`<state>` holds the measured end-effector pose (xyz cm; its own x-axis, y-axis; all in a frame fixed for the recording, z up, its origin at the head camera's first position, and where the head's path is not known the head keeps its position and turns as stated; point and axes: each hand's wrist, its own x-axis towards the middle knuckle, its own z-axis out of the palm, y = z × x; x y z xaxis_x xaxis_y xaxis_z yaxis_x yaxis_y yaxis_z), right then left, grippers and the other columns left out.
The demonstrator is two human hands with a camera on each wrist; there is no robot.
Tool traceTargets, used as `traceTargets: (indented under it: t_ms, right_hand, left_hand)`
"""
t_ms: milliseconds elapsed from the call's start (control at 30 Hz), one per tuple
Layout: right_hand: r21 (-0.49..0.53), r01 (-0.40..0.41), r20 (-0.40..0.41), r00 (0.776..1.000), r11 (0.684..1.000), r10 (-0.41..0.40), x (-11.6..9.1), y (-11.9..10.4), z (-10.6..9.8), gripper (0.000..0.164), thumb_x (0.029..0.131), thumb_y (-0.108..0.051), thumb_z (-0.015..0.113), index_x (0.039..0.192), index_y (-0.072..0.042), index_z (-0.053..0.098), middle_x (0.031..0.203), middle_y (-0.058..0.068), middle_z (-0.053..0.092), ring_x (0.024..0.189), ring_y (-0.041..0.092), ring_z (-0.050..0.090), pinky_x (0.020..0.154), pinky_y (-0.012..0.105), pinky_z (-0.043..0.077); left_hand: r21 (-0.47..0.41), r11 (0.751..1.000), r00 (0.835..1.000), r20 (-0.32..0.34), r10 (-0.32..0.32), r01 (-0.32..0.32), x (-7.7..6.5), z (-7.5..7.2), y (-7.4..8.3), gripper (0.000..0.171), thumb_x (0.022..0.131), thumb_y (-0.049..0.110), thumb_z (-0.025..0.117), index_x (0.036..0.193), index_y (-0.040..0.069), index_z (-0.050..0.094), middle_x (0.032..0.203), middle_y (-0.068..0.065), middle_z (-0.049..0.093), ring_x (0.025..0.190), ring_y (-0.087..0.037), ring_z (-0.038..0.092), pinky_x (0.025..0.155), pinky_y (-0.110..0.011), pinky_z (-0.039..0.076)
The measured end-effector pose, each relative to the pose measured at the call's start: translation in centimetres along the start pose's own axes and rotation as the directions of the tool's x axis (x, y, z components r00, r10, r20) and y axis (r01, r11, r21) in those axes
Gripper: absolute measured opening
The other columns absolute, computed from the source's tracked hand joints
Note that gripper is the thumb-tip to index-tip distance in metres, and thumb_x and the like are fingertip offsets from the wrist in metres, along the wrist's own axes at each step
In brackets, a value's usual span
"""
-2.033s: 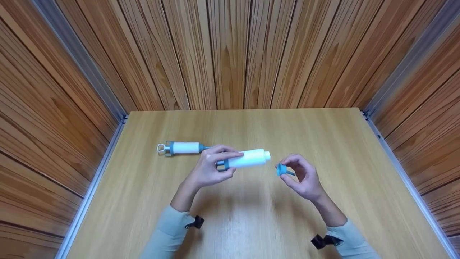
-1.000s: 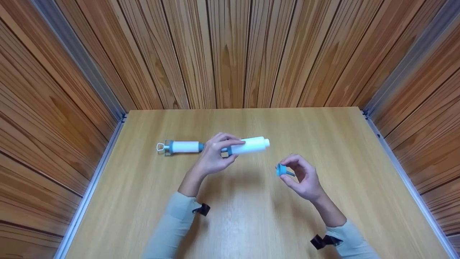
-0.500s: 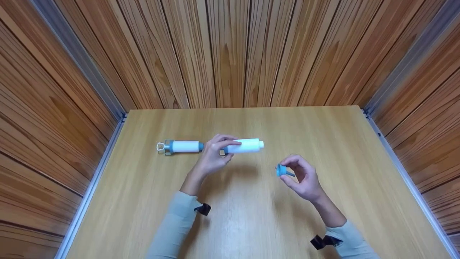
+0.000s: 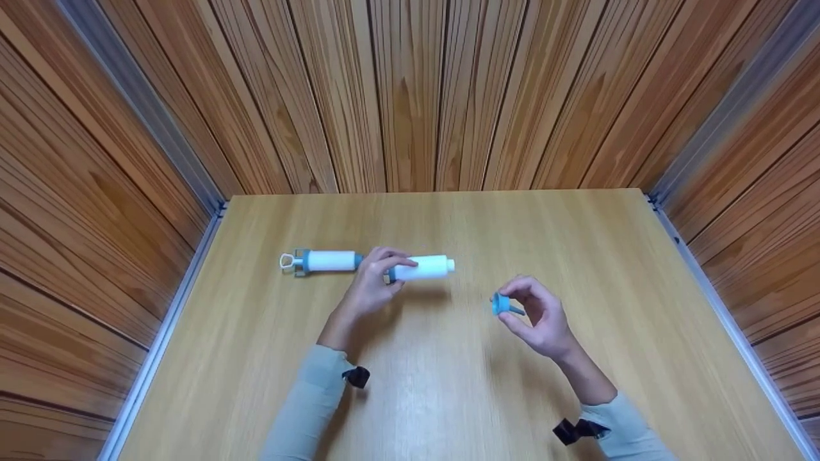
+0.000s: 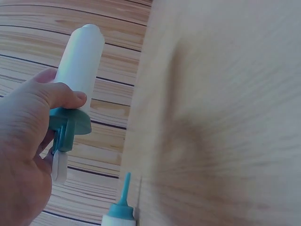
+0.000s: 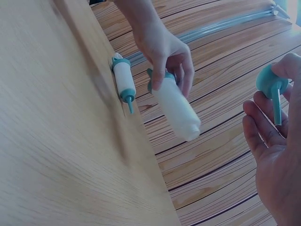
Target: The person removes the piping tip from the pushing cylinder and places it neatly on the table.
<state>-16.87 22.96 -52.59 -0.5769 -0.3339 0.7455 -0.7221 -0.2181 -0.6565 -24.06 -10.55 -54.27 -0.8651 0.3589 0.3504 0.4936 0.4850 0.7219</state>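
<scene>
My left hand (image 4: 371, 285) grips a large white plastic syringe (image 4: 424, 267) by its blue-green collar (image 5: 70, 121), thumb and fingers around that end. Held above the table, the barrel points its bare, stubby tip to the right. My right hand (image 4: 543, 323) pinches a small blue-green nozzle (image 4: 500, 304) between thumb and fingers, wide mouth facing left and thin spout to the right. A gap separates nozzle and barrel tip. A second syringe (image 4: 330, 260) lies on the table beyond my left hand, its ring handle to the left; its nozzle end is partly covered by that hand in the head view.
The wooden table (image 4: 410, 410) is bounded by a plank wall (image 4: 410, 96) at the back and plank walls at both sides, with metal rails (image 4: 163, 323) along the edges. A small black camera (image 4: 357, 378) sits on each wrist.
My left hand first moved away from me with the syringe, then drew back slightly to the left, and the barrel turned closer to level. The right hand with the nozzle stayed nearly still.
</scene>
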Motion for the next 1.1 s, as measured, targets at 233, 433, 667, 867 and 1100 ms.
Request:
traceTargets:
  t_ms: [233, 433, 667, 867, 1100]
  right_hand:
    - [-0.006, -0.006, -0.005, 1.0, 1.0, 0.006, -0.2, -0.1, 0.0, 0.041, 0.077, 0.035, 0.061, 0.117, 0.026, 0.054, 0.117, 0.012, 0.073, 0.11, 0.014, 0.075, 0.101, 0.023, 0.062]
    - [0.001, -0.019, -0.013, 1.0, 1.0, 0.019, -0.2, -0.1, 0.1, 0.04, 0.077, 0.037, 0.06, 0.115, 0.026, 0.054, 0.117, 0.01, 0.074, 0.11, 0.015, 0.077, 0.099, 0.022, 0.062]
    - [-0.006, -0.015, -0.008, 1.0, 1.0, 0.015, -0.2, -0.1, 0.2, 0.041, 0.077, 0.036, 0.061, 0.116, 0.026, 0.055, 0.116, 0.011, 0.074, 0.11, 0.014, 0.076, 0.099, 0.022, 0.062]
    - [-0.007, -0.012, -0.002, 1.0, 1.0, 0.012, -0.3, 0.0, 0.2, 0.04, 0.077, 0.036, 0.061, 0.116, 0.026, 0.055, 0.116, 0.011, 0.073, 0.11, 0.014, 0.075, 0.1, 0.022, 0.062]
    - [-0.008, -0.01, 0.005, 1.0, 1.0, 0.01, -0.2, 0.0, 0.1, 0.041, 0.077, 0.035, 0.061, 0.117, 0.025, 0.055, 0.116, 0.012, 0.073, 0.11, 0.014, 0.075, 0.1, 0.023, 0.063]
  left_hand:
    - [0.01, 0.999, 0.999, 0.0, -0.039, 0.039, -0.6, -0.2, -1.1, 0.034, 0.097, -0.008, 0.081, 0.125, 0.01, 0.083, 0.141, -0.016, 0.073, 0.138, -0.039, 0.063, 0.121, -0.059, 0.055]
    - [0.02, 0.998, 0.999, -0.011, -0.052, 0.052, -1.2, -0.2, -2.1, 0.034, 0.096, -0.011, 0.08, 0.123, 0.009, 0.083, 0.14, -0.016, 0.074, 0.138, -0.039, 0.063, 0.121, -0.061, 0.054]
    - [0.008, 0.992, 0.992, -0.002, -0.127, 0.127, -1.5, -0.1, -3.1, 0.035, 0.096, -0.01, 0.081, 0.123, 0.012, 0.083, 0.141, -0.013, 0.075, 0.141, -0.039, 0.063, 0.129, -0.063, 0.047]
    - [0.013, 0.986, 0.986, 0.012, -0.164, 0.163, -1.6, 0.1, -3.8, 0.035, 0.095, -0.01, 0.082, 0.121, 0.013, 0.084, 0.14, -0.013, 0.075, 0.14, -0.039, 0.063, 0.128, -0.064, 0.048]
    - [0.033, 0.983, 0.982, 0.047, -0.183, 0.182, -1.6, 0.2, -4.3, 0.032, 0.095, -0.01, 0.082, 0.119, 0.012, 0.084, 0.141, -0.014, 0.076, 0.142, -0.04, 0.062, 0.129, -0.063, 0.046]
